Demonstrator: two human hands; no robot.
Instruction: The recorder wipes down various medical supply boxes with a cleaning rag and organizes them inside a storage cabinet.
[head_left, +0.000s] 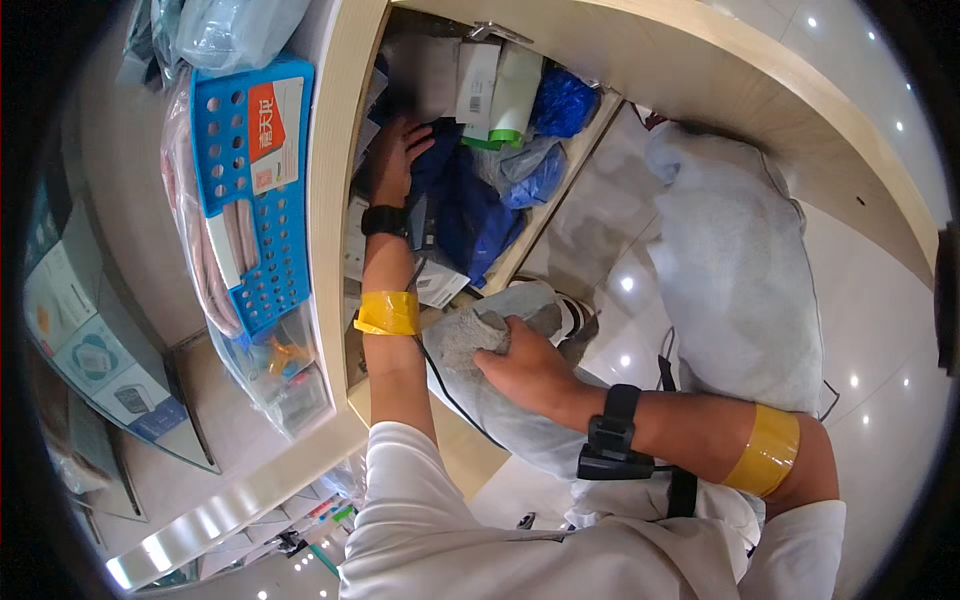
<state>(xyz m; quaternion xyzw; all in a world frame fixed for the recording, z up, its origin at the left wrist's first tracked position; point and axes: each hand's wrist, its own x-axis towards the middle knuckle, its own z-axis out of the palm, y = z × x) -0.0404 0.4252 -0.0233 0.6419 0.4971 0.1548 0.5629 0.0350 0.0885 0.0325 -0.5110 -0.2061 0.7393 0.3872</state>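
Observation:
My left hand (401, 154) reaches into a wooden cabinet compartment, its fingers spread over dark blue fabric or bags (469, 210); whether it touches them I cannot tell. Beyond it lie a white box (477, 82) with a printed code and a white and green packet (516, 94). Crumpled blue plastic bags (564, 101) are at the compartment's right. My right hand (521, 367) grips a grey cloth (476, 334) above my knee. Black straps circle both my wrists, and yellow tape wraps both forearms.
The pale wooden cabinet door (720, 67) stands open at the upper right. On the left, a blue perforated plastic basket (281, 225) sits on a shelf beside clear plastic bags (236, 34). Boxes (94, 352) stand farther left. A black cable (450, 394) hangs by my left forearm.

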